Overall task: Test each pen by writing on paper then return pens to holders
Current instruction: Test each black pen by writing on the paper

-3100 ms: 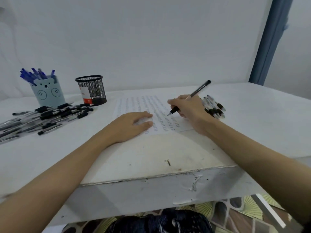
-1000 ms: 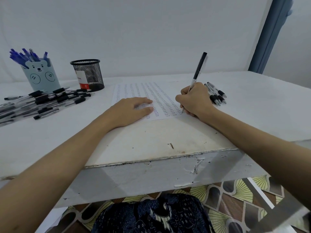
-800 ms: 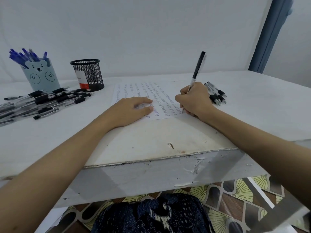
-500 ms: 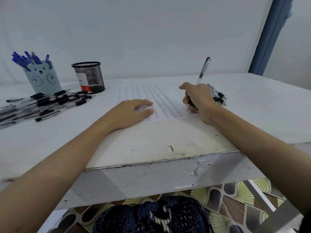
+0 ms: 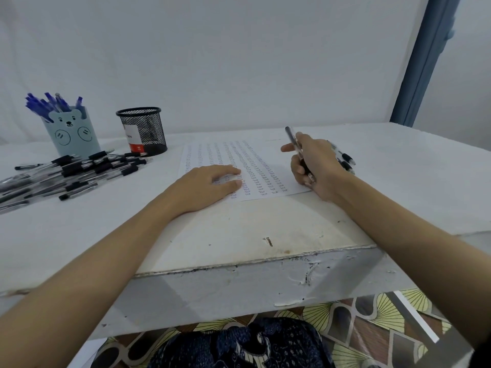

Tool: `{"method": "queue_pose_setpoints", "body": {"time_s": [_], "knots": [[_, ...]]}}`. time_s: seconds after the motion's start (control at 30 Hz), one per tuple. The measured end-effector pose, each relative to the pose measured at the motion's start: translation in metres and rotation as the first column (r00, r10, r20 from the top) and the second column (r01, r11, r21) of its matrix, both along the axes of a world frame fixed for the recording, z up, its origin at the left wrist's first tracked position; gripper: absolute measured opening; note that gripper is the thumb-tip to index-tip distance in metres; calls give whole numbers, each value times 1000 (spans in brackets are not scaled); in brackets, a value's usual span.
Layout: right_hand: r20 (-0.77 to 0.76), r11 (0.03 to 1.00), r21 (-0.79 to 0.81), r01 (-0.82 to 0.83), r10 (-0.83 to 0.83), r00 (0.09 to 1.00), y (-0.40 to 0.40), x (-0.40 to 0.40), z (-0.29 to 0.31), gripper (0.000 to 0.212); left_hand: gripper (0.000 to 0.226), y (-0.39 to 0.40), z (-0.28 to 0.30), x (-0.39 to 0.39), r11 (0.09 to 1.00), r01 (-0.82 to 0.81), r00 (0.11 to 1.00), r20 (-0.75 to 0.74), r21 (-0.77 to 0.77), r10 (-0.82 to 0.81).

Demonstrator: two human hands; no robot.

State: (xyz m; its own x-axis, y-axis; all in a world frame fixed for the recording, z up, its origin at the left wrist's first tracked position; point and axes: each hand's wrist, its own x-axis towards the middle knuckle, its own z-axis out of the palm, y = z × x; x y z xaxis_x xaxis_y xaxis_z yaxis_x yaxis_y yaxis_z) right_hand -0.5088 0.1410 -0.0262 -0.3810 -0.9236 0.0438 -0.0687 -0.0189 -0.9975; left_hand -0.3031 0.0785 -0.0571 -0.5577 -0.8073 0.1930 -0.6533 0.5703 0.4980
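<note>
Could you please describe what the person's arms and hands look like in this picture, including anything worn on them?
Both forearms are bare as far up as the head view shows, with no sleeve in view. The left hand and the right hand wear no gloves, and no rings, watch or bracelets show on the fingers or wrists. The fingernails that can be seen look short and unpainted.

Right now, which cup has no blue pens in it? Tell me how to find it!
Look at the white table, at its far left side by the wall. Two pen holders stand there, behind a pile of black pens. The one you want is the black mesh cup on the right: round, see-through wire, unlike the pale blue bear holder stuffed with blue pens.
</note>
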Motion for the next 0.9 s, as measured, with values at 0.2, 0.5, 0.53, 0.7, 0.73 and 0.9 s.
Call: {"method": "queue_pose_setpoints", "body": {"time_s": [0.2,0.5,0.53,0.7,0.73,0.9], "knots": [[-8,998,-32,51,-51,999,1,-3,0,25,39,-2,-2,0,1000,-1,1000,-7,6,1],[-460,950,-104,295,-309,833,-13,-51,13,21,39,-2,-2,0,1000,2,1000,-8,-2,-2],[-539,946,-90,312,-310,783,-13,-61,15,23,39,-3,-2,0,1000,0,1000,-9,2,0],[-716,953,4,302,-209,666,-16,-87,17,20,39,-2,-1,0,1000,6,1000,-14,4,-6],[-738,956,14,294,-188,648,-18,-88,13,24,39,-2,-1,0,1000,5,1000,-15,6,-5],[-773,938,-19,345,-232,591,-23,-87,-2,33,38,-2,-2,0,1000,2,1000,-13,6,-2]]}}
